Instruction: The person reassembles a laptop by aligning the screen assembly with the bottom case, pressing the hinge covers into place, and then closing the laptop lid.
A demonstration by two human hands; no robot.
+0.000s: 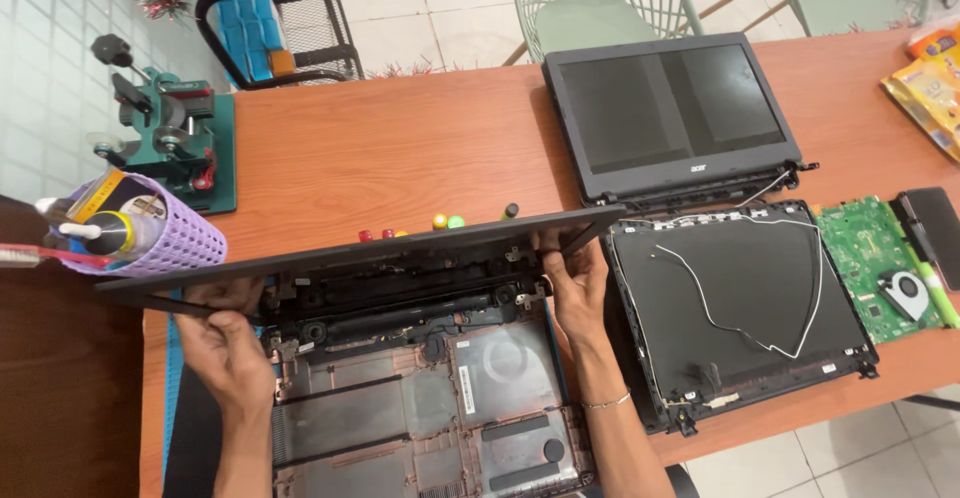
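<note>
I see the dark laptop panel (360, 253) running lengthwise from 9 to 3 o'clock above the open base (420, 398), my left hand (225, 343) gripping its 9 o'clock end, my right hand (575, 278) closed on the 3 o'clock end.

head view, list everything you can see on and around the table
laptop base shell: 1, black, table front, under both hands
thin panel: 1, black, lifted over the shell
screen assembly: 1, black, far right of centre
lid cover: 1, black, white cable across it, right
circuit board: 1, green, far right
basket: 1, purple, left, holds tubes
press tool: 1, green, far left
chairs: 2, pale green, beyond the table
table: 1, brown
left hand: holds panel's left
right hand: holds panel's right
</note>
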